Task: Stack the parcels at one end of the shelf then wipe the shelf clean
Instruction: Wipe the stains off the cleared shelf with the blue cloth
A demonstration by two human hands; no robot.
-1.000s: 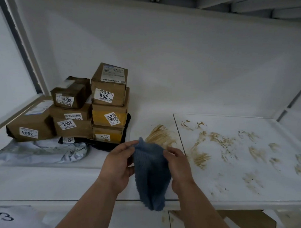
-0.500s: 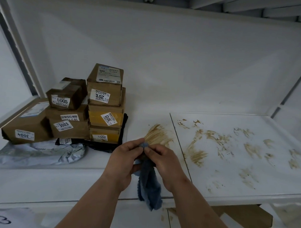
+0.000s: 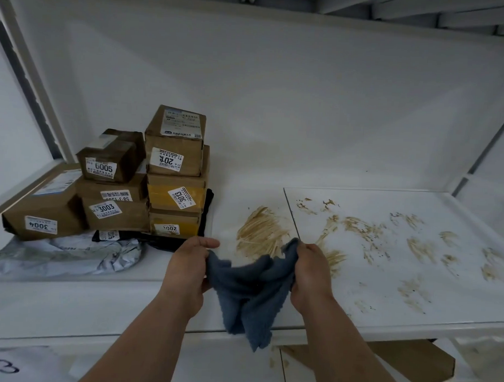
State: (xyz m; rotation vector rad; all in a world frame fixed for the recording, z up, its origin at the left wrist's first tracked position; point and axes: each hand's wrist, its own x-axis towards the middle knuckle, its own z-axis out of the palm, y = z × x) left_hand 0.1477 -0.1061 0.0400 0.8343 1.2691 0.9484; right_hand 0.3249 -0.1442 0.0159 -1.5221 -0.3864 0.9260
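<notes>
A white shelf carries brown smears at centre and right; parcels are stacked at left. At lower centre, left hand and right hand each pinch a blue cloth.

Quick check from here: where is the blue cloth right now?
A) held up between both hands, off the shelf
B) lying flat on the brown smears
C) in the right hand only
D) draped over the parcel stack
A: the left hand and right hand each grip an edge of the blue cloth, which hangs between them in front of the shelf.
</notes>
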